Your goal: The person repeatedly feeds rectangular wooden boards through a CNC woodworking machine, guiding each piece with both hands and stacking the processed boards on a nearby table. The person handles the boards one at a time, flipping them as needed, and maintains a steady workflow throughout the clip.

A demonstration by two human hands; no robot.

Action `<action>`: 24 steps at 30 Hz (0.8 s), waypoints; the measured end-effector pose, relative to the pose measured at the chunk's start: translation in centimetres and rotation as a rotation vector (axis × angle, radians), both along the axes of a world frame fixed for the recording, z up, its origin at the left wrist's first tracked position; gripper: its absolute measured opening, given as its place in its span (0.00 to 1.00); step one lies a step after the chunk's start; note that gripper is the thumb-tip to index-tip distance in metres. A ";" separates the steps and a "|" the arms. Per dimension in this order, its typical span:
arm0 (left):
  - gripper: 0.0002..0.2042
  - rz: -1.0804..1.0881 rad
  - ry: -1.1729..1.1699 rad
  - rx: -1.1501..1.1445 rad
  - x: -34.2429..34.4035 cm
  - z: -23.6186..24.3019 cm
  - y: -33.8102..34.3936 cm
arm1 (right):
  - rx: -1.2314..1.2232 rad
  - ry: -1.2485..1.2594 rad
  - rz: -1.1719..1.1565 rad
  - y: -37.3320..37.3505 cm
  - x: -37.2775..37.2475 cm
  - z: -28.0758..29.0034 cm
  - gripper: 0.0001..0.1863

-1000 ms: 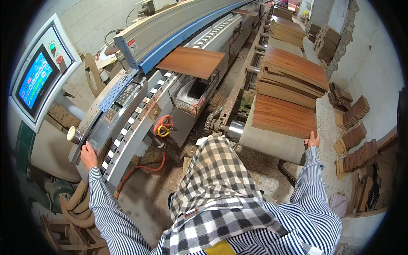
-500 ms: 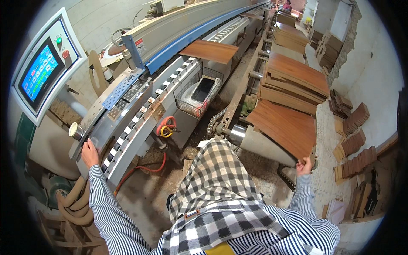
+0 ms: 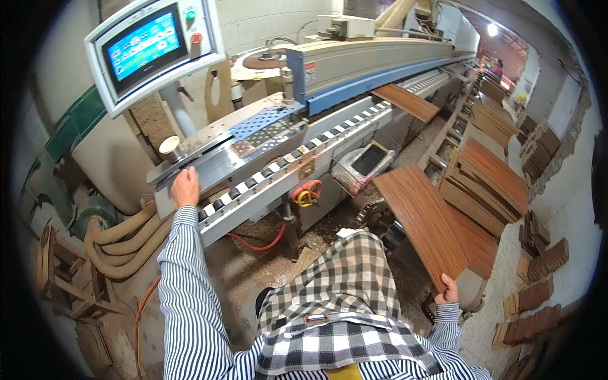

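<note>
My right hand [image 3: 447, 289] grips the near corner of a reddish-brown wood-grain panel [image 3: 421, 221]. The panel is tilted and raised off the stack [image 3: 476, 240] on the right, with its far end over the gap beside the machine. My left hand [image 3: 185, 188] rests at the near end of the machine's metal infeed plate [image 3: 209, 170], just below a small round cup [image 3: 170, 147]. Its fingers are curled closed; whether anything is in them is hidden. Another brown panel [image 3: 408, 102] sticks out from under the machine's blue-edged beam [image 3: 361, 88].
A row of black and white conveyor rollers [image 3: 272, 169] runs along the machine. A wire basket [image 3: 361, 166] and red- and yellow-handled tools [image 3: 307, 193] hang on its side. At upper left is a control screen [image 3: 144, 49]. Panel stacks [image 3: 484, 168] line the right-hand conveyor.
My right hand has lifted the top panel from the stack and brought it toward the machine. My view has turned to the right-to-left side, and my left hand stays by the infeed plate.
</note>
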State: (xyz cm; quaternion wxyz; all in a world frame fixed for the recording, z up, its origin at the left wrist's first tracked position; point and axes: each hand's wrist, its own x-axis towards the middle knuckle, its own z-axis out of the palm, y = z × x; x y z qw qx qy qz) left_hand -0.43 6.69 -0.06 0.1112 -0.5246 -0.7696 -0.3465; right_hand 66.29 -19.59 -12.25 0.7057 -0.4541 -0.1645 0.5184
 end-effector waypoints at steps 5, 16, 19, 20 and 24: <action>0.18 0.005 0.006 0.038 0.6 0.9 -0.8 | 0.041 0.077 0.245 7.0 -8.2 5.8 0.21; 0.18 0.017 -0.012 0.046 0.6 1.0 -1.0 | 0.101 0.144 0.924 14.4 -28.3 10.6 0.22; 0.18 0.013 -0.020 0.044 0.8 1.1 -0.9 | 0.103 0.125 1.174 14.4 -31.4 10.5 0.23; 0.18 0.013 -0.024 0.043 0.9 1.2 -0.9 | 0.098 0.108 1.253 14.4 -32.2 10.5 0.23; 0.19 0.034 -0.039 0.024 0.9 1.2 -0.9 | 0.144 0.103 1.544 14.0 -34.6 11.6 0.27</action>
